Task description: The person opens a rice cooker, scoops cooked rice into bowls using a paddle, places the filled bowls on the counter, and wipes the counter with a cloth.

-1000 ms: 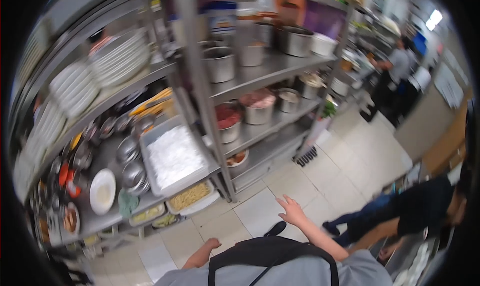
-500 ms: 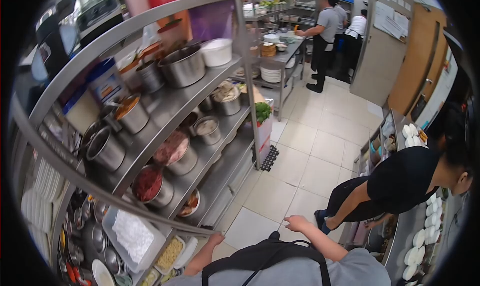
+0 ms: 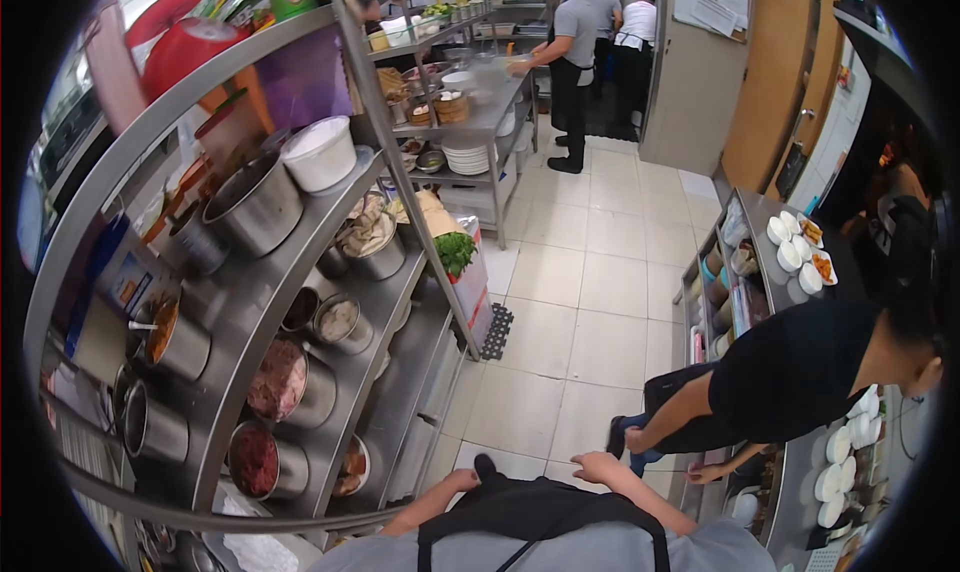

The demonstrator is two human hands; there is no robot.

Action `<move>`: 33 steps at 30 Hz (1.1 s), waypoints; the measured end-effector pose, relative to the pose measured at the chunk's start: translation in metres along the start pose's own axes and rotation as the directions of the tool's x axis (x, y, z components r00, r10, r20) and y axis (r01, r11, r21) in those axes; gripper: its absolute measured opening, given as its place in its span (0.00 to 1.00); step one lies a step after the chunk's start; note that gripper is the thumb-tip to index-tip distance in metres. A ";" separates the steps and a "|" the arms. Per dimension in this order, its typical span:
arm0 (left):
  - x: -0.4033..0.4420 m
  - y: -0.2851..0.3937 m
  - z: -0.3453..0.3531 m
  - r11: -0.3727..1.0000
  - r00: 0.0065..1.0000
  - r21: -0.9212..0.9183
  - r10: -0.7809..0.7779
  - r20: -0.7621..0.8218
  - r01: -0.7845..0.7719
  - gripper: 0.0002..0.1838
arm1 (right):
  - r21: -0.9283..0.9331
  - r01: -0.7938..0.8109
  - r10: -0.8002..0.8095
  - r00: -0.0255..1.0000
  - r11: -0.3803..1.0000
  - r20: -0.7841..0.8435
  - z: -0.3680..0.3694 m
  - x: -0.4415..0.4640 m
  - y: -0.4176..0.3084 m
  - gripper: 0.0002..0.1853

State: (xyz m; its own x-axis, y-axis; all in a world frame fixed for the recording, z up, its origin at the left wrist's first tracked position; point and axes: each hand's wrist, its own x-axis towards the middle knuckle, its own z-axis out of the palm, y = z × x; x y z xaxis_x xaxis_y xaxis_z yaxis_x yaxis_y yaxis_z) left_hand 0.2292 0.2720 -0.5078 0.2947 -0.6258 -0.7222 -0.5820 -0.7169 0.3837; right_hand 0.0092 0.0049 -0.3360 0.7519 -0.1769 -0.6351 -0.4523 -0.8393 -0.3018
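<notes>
My left hand hangs low in front of me, fingers curled in, with no object showing in it. It is nearest to the lower front corner of the steel shelf rack, slightly apart from it. My right hand is held forward at waist height, index finger stretched out, holding nothing visible. On the rack stand a steel pot of red minced meat, a pot of pale pink meat, a smaller pot with whitish contents and a white tub.
A tiled aisle runs ahead. On the right a person in black bends beside a counter with white bowls. Further off, a person in grey and others stand by a prep table. A leafy green bunch juts beside the rack.
My view has moved forward and turned right, so the rack shifts left. The person in black stays bent on the right. My left hand sits further from the rack edge and closer to my body.
</notes>
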 end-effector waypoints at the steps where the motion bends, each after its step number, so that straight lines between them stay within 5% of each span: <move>1: 0.008 -0.014 0.003 1.000 1.000 0.010 0.004 0.009 -0.004 0.20 | 0.008 -0.030 0.030 0.999 1.000 0.021 0.001 0.005 0.005 0.22; 7: 0.047 -0.098 -0.038 0.901 0.976 0.405 0.077 0.202 -0.155 0.22 | 0.115 -0.089 0.096 0.993 0.989 -0.062 -0.036 0.045 0.007 0.23; 10: 0.084 -0.110 -0.077 0.919 0.986 0.371 0.084 0.146 -0.133 0.23 | 0.143 -0.072 0.093 0.985 0.987 -0.145 -0.059 0.079 0.009 0.23; 12: 0.110 -0.103 -0.116 0.976 0.991 0.194 -0.118 0.063 0.104 0.22 | 0.164 -0.101 0.124 0.983 0.981 -0.136 -0.081 0.095 0.004 0.22; 14: 0.125 -0.083 -0.152 0.990 0.997 0.111 -0.081 -0.008 0.082 0.22 | 0.157 -0.098 0.122 0.981 0.983 -0.150 -0.098 0.112 0.008 0.22; 18: 0.169 -0.045 -0.205 0.996 0.984 -0.017 0.080 -0.158 -0.084 0.19 | 0.188 -0.104 0.148 0.960 0.977 -0.237 -0.138 0.124 0.015 0.21; 22: 0.196 0.012 -0.245 0.941 0.992 -0.318 0.126 0.020 -0.114 0.17 | 0.316 -0.136 0.240 0.917 0.939 -0.318 -0.145 0.128 0.034 0.19; 24: 0.204 0.041 -0.254 0.865 0.968 -0.438 0.248 -0.048 -0.243 0.18 | 0.332 -0.132 0.241 0.918 0.934 -0.313 -0.143 0.132 0.044 0.18; 27: 0.215 0.084 -0.275 0.885 0.954 -0.364 0.296 -0.043 -0.291 0.27 | 0.463 -0.227 0.367 0.899 0.857 -0.238 -0.151 0.132 0.066 0.19; 29: 0.219 0.115 -0.293 0.899 0.959 -0.334 0.270 -0.090 -0.285 0.32 | 0.391 -0.302 0.417 0.873 0.869 -0.253 -0.162 0.131 0.082 0.21; 31: 0.232 0.135 -0.310 0.777 0.816 -0.274 0.484 -0.317 -0.567 0.45 | 0.321 -0.363 0.455 0.843 0.875 -0.286 -0.170 0.139 0.108 0.24; 33: 0.236 0.161 -0.333 0.801 0.836 -0.273 0.445 -0.322 -0.532 0.49 | 0.414 -0.421 0.559 0.771 0.807 -0.306 -0.183 0.150 0.145 0.30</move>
State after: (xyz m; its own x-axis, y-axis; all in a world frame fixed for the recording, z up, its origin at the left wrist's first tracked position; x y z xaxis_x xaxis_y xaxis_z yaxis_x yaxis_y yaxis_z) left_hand 0.4572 -0.0937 -0.4246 0.2307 -0.9411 -0.2474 -0.4162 -0.3252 0.8491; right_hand 0.1442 -0.2374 -0.3447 0.4737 -0.7624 -0.4409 -0.8800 -0.3902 -0.2708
